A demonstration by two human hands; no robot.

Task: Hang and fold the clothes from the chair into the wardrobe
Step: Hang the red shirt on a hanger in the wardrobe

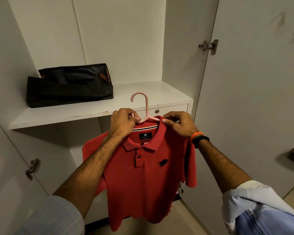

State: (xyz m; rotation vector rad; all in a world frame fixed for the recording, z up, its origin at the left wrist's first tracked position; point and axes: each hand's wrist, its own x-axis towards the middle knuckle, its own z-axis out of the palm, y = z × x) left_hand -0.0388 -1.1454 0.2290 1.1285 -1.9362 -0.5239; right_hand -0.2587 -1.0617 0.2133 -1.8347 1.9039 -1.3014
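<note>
A red polo shirt [143, 180] hangs in front of me on a pink plastic hanger [145, 106], its hook pointing up. My left hand [122, 122] grips the hanger's left arm at the collar. My right hand [178, 123] pinches the collar and the hanger's right arm. The open white wardrobe [126, 39] stands right behind the shirt. No hanging rail shows in the head view.
A black bag [70, 85] lies on the wardrobe shelf [58, 116] at the left. A small drawer with a lock [157, 111] sits under the shelf at the right. The open doors [253, 82] flank both sides, with hinges on them.
</note>
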